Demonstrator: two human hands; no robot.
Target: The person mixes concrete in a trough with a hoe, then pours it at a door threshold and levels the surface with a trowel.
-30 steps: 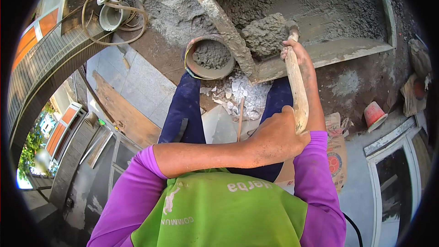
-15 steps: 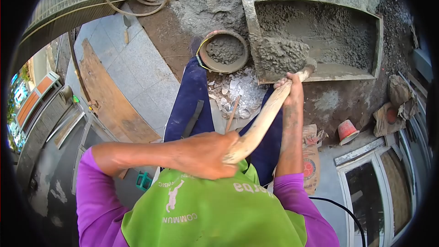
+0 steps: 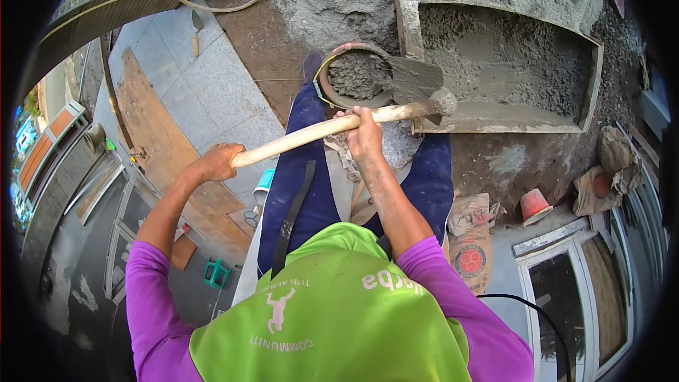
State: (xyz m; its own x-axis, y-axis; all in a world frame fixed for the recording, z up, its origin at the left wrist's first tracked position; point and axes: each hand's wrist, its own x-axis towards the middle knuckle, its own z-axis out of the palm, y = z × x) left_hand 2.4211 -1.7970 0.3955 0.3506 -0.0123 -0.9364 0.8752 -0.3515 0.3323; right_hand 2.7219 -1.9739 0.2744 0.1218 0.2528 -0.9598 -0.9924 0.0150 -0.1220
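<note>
My left hand point(image 3: 218, 163) is closed round the butt of a hoe's pale wooden handle. Farther up the handle, my right hand point(image 3: 364, 133) grips it near the middle. The hoe point(image 3: 300, 136) lies across in front of my legs, its mortar-smeared blade point(image 3: 416, 81) between a round bucket and a mixing trough. The blade's left edge overlaps the bucket's right side. Inside the bucket point(image 3: 325, 83) is lumpy grey mortar point(image 3: 357, 76). More wet mortar point(image 3: 509, 64) coats the bottom of the rectangular trough point(image 3: 520, 126).
A sand heap point(image 3: 339, 0) rises behind the trough. On the left, a trowel point(image 3: 196, 32) and a wooden board point(image 3: 163, 134) lie on grey tiles. To the right are a red pot point(image 3: 535, 206), paper sacks point(image 3: 472, 258) and a framed window point(image 3: 566, 297). A black cable point(image 3: 527, 317) runs nearby.
The hoe has swung left from the trough to the bucket. Its load of mortar no longer shows on the blade. My left hand has moved left and forward, my right hand left.
</note>
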